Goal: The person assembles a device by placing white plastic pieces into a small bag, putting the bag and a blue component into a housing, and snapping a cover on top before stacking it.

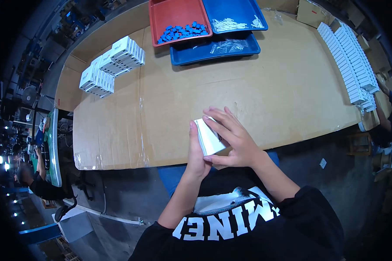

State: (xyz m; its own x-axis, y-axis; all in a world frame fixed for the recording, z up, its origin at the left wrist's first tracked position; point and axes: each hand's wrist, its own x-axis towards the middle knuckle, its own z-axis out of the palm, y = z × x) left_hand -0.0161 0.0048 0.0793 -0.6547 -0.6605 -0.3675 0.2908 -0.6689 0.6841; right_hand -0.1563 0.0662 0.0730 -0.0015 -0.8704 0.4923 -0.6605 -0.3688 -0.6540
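Between my two hands is a small white box [210,138], held tilted above the near edge of the cardboard-covered table. My left hand [197,152] is pressed along the box's left side, thumb pointing up. My right hand [235,140] wraps over its right side, with fingertips at the top and the thumb at the lower edge. The fingers cover part of the box, so its right face is mostly hidden.
Stacks of white boxes [113,63] stand at the back left, with long rows of white boxes [350,65] at the right edge. A red tray [178,13] holds blue parts; a blue tray [231,11] holds white pieces. Another blue tray [191,55] holds clear bags. People sit far left and right.
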